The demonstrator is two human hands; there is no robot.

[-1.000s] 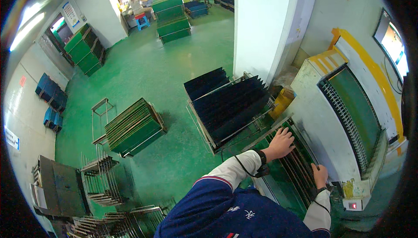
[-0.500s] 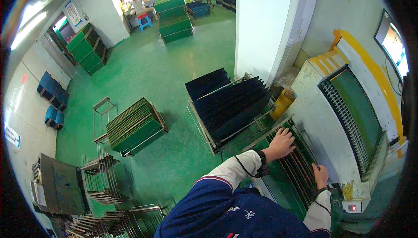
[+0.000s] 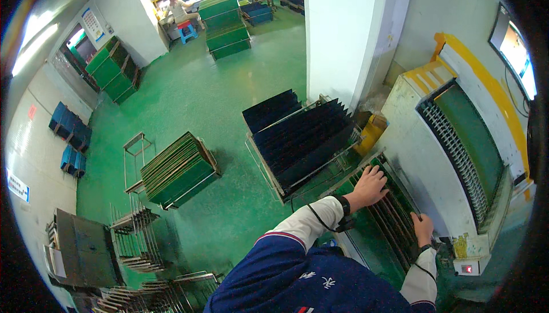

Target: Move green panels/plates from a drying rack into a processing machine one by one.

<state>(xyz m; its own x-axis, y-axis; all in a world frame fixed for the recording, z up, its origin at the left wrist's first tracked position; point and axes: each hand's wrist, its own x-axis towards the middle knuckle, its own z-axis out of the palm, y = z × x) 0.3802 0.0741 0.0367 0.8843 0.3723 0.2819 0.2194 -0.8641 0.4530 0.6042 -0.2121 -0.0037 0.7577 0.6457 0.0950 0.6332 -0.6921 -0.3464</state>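
My left hand (image 3: 370,185) rests flat, fingers spread, on the top edges of green boards standing in a metal rack (image 3: 394,216) right in front of me. My right hand (image 3: 424,227) grips the near end of the same row of boards, lower right. Both sleeves are white with a blue jacket body, and a black band sits on each wrist. The rack stands against a white and yellow machine (image 3: 457,153) with a green conveyor bed.
A rack of dark blue boards (image 3: 300,135) stands just left of my hands. A rack of green boards (image 3: 178,170) sits further left on the green floor. Empty wire racks (image 3: 134,233) lie at the lower left. A white pillar (image 3: 337,27) rises behind; people sit far back.
The view has shifted very slightly. Both hands stay on the boards in the same places.
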